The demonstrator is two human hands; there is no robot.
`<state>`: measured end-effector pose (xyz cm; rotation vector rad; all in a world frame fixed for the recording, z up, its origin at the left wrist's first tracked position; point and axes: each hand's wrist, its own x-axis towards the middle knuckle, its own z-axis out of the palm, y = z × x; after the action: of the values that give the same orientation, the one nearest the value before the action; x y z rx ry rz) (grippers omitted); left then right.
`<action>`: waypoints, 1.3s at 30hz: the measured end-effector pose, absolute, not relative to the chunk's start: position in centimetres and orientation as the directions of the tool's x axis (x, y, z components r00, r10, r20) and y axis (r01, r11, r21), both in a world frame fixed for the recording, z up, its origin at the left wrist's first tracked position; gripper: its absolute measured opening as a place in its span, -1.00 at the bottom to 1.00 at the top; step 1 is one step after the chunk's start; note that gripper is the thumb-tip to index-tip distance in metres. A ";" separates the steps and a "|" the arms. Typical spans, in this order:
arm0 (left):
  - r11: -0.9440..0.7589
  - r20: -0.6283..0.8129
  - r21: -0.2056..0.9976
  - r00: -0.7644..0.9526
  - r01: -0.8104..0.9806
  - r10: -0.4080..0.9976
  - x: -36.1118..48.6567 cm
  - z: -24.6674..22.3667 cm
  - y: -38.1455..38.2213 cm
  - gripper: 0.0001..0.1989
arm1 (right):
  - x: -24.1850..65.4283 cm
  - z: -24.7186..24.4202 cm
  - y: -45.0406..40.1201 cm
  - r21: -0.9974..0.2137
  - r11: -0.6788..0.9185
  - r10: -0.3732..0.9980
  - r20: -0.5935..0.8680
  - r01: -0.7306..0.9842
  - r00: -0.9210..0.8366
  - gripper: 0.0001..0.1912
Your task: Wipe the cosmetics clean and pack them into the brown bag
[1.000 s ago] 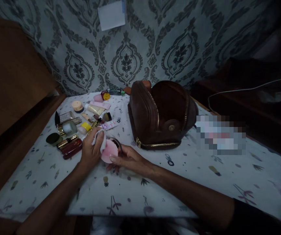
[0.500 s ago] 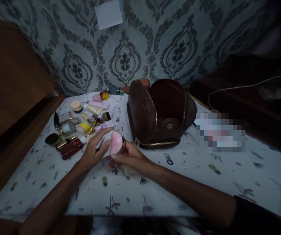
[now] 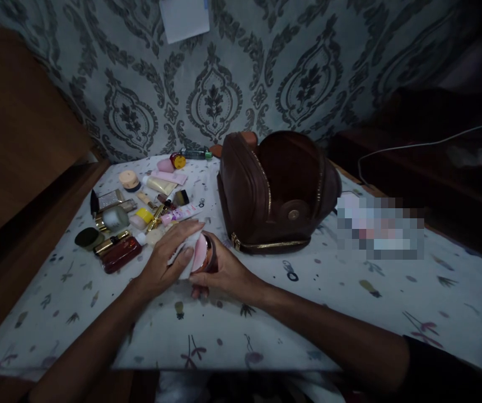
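Note:
My right hand is closed round a cosmetic jar with a pink top and a shiny copper-coloured band, tilted toward the left. In my left hand is a white wipe, pressed against the jar's pink top. The fingers partly hide both the wipe and the jar. A pink and white tube lies just beyond my left fingers. To the left of that hand are a dark red bottle with a white cap and a gold tube.
An unzipped brown cosmetic bag stands right of my hands. Several cosmetics, including a round beige jar and a yellow-topped item, lie on the patterned tablecloth. A blurred-out item lies farther right.
My left hand has moved slightly right with the wipe, which now covers more of the jar's pink top. The jar has turned a little, and the view has shifted slightly.

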<state>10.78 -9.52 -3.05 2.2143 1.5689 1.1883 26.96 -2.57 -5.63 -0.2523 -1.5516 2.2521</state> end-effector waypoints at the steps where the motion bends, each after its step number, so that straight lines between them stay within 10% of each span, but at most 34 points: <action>1: -0.442 0.500 0.550 0.144 0.708 0.854 10.8 -3.0 -9.5 -0.56 | 27.0 -5.7 -2.6 -0.927 -0.311 0.408 0.069 -0.210 -0.910 -0.24; 16: -0.588 0.500 0.523 0.336 0.617 0.798 11.6 -2.3 -9.8 -0.52 | 26.9 -6.0 -1.3 -0.928 -0.370 0.264 -0.048 -0.055 -0.963 -0.84; 27: -0.545 0.487 0.531 0.293 0.649 0.823 11.3 -2.8 -10.1 -0.24 | 27.3 -5.7 -1.0 -0.783 -0.616 0.214 -0.065 -0.083 -0.975 -0.61; 39: -0.467 0.601 0.557 0.055 0.687 0.798 11.7 -2.7 -10.0 -0.50 | 27.2 -5.3 -1.3 -0.690 -0.708 0.256 -0.051 -0.152 -0.965 -0.55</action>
<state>11.69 -10.05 -2.72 2.1909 1.5519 1.3849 27.18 -1.27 -5.25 -0.2103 -1.0744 2.7068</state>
